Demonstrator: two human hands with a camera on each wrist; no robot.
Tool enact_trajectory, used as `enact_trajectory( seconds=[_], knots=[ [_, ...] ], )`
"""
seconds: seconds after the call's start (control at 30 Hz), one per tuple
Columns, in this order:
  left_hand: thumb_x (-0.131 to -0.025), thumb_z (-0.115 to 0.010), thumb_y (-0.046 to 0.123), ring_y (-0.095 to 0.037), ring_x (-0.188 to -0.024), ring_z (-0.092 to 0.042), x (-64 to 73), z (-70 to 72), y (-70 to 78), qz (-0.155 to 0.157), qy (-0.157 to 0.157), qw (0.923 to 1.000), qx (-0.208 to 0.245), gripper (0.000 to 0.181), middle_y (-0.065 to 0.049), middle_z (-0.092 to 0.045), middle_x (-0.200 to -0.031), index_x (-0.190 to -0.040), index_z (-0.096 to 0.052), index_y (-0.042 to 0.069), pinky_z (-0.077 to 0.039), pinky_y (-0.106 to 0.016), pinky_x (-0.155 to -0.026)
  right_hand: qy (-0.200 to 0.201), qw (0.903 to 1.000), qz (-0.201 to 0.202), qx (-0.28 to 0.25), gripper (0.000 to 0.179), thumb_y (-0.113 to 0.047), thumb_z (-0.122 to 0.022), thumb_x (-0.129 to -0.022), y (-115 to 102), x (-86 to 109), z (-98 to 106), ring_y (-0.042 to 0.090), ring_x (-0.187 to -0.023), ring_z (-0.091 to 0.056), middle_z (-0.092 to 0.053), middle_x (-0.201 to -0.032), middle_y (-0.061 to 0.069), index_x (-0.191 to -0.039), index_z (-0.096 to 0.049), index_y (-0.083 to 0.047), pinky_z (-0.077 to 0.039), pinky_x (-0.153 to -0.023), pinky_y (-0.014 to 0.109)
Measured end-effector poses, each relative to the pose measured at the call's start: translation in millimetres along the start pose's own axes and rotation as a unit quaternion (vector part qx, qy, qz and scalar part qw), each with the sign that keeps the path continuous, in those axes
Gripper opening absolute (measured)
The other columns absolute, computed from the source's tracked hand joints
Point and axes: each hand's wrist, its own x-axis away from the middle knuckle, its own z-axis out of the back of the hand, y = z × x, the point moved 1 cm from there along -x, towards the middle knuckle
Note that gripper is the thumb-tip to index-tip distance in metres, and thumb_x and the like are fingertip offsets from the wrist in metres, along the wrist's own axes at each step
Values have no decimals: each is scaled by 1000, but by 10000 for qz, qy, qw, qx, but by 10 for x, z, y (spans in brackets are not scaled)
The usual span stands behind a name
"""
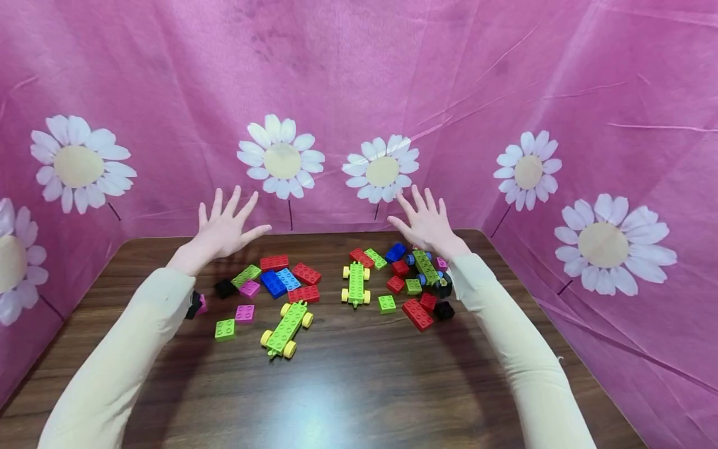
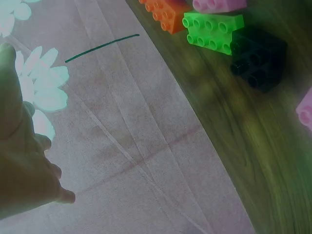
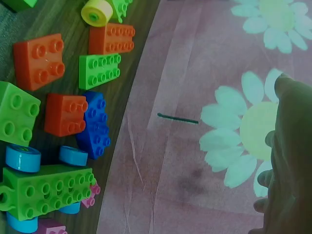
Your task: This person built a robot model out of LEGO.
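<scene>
Lime car base, yellow wheels; pink cloth, white daisies.

2 yellow-wheeled green bases stand studs-up on the desk; 1 blue-wheeled green base sits toward the back right corner; loose studded bricks, in mixed colours, lie scattered short of the back edge.
</scene>
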Motion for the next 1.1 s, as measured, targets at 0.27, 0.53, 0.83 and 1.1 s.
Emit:
enact_trajectory(
  seconds=[0.27,0.53,0.83,1.1],
  knots=[
    [-94,-44,67,-51,-150,9,125,-78,2,-266,110,9995,136,92,-25,9,-165,-161,-5,18,4,-73,-116,-97,9997,213,-29,73,-63,-36,-99,-63,152,-40,44,-153,-8,-12,-167,18,-160,-17,-27,-7,-120,67],
    [-93,-52,64,-48,-152,3,273,-189,-20,-635,159,9974,307,99,-26,4,-165,-160,-6,7,-2,-72,-117,-3,9984,555,128,74,-62,-38,-100,-169,301,-118,44,-150,-20,-20,-164,19,-159,-21,-21,-17,-120,65],
    [-93,-62,50,-48,-152,-4,417,-335,-12,-1143,268,9917,528,96,-29,-4,-164,-156,-14,-4,-7,-69,-118,132,9941,1074,99,76,-58,-46,-99,-357,493,-227,41,-147,-31,-28,-162,18,-158,-25,-16,-29,-118,58],
    [-92,-66,46,-48,-152,-8,542,-500,-1,-1476,204,9858,780,94,-29,-11,-163,-154,-19,-8,-12,-66,-120,125,9870,1574,-296,72,-54,-49,-99,-513,637,-389,39,-141,-41,-36,-158,17,-156,-31,-13,-39,-113,55]
  ],
)
